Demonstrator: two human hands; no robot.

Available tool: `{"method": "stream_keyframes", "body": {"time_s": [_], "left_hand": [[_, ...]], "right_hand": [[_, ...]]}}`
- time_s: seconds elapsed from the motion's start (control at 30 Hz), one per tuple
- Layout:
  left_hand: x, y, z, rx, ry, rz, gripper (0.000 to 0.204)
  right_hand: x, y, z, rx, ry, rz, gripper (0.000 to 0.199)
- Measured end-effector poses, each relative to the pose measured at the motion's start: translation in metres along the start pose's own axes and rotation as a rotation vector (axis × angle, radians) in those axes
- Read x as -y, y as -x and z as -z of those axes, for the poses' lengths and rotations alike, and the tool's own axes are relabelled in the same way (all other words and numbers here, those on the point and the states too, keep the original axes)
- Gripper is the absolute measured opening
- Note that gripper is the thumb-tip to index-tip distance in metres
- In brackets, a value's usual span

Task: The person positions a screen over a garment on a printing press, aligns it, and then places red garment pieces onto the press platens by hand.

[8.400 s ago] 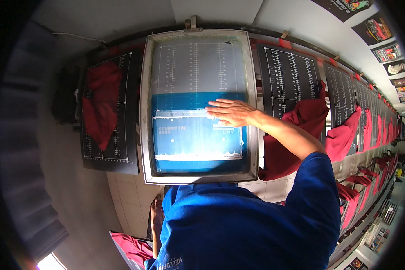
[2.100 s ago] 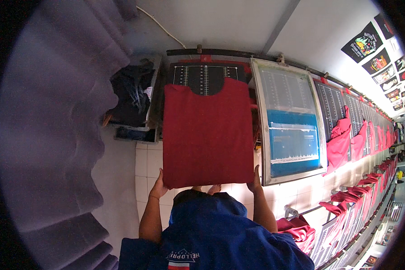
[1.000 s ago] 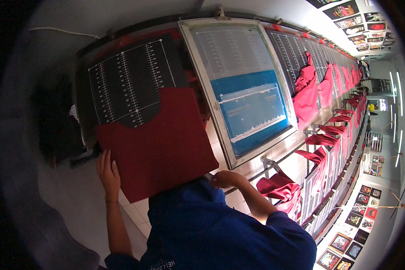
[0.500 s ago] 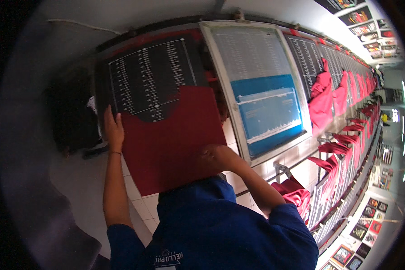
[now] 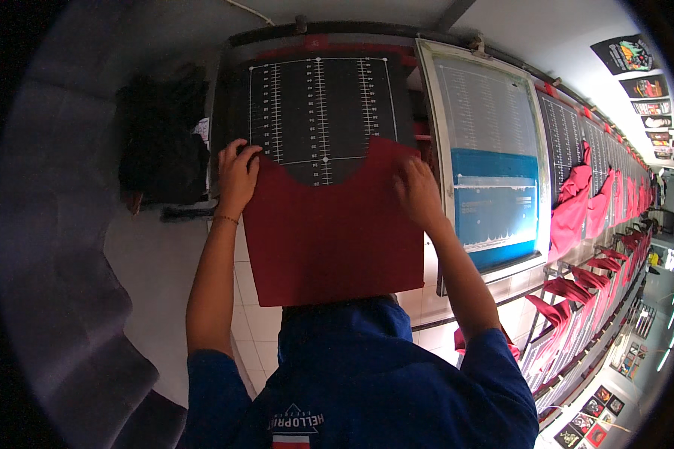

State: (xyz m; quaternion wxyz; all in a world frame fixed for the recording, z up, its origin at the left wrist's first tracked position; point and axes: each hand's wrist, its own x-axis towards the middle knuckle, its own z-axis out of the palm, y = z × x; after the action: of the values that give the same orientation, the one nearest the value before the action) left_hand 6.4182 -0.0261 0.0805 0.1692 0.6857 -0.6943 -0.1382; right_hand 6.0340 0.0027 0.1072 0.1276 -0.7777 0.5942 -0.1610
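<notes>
Red cloth panel (image 5: 333,232) with a scooped neckline, lying flat over the near half of a black board (image 5: 318,112) marked with white ruler lines, lower edge hanging off toward the blue shirt (image 5: 367,382) at the bottom of the view. Neck cut-out sitting roughly on the board's centre line, top corners reaching about halfway up the grid.

Likely trouble from here: cloth landing skewed against the ruled lines if one corner gets pulled further than the other; a wrinkle trapped under the palm side; overhang dragging the panel back off the board if released before it lies flat. Judged only from how unevenly the two corners sit, the right one a touch lower.

Left hand (image 5: 237,173) on the panel's upper left corner, fingers curled and closed over the edge, pinching cloth against the board. Right hand (image 5: 419,193) on the upper right corner, fingers bent down and pressing on the cloth; true pinch or flat press, cannot tell. Hands well apart, one at each shoulder of the panel.

Beside the board on the right, a framed printing screen (image 5: 494,150) with a blue patch in its lower half. Further right, a long row of boards draped with red garments (image 5: 577,202). Dark bundle (image 5: 161,142) left of the board, pale tiled floor (image 5: 172,262) beneath.
</notes>
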Motion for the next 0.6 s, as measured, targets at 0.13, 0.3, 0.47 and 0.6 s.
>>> {"method": "stream_keyframes", "body": {"time_s": [0.13, 0.3, 0.47, 0.6], "left_hand": [[-0.004, -0.010, 0.000, -0.008, -0.016, -0.039, 0.020], [-0.004, -0.011, 0.001, -0.002, 0.020, -0.146, 0.021], [0.005, -0.014, -0.003, 0.026, 0.056, -0.170, 0.023], [0.000, -0.011, -0.006, -0.009, 0.141, -0.194, 0.022]], "right_hand": [[-0.014, -0.040, -0.013, -0.075, 0.075, 0.102, 0.048], [-0.014, -0.059, -0.013, -0.044, 0.098, 0.032, 0.047], [-0.018, -0.073, -0.008, 0.085, 0.149, 0.084, 0.027], [-0.030, -0.072, -0.014, 0.036, 0.032, 0.187, 0.019]]}}
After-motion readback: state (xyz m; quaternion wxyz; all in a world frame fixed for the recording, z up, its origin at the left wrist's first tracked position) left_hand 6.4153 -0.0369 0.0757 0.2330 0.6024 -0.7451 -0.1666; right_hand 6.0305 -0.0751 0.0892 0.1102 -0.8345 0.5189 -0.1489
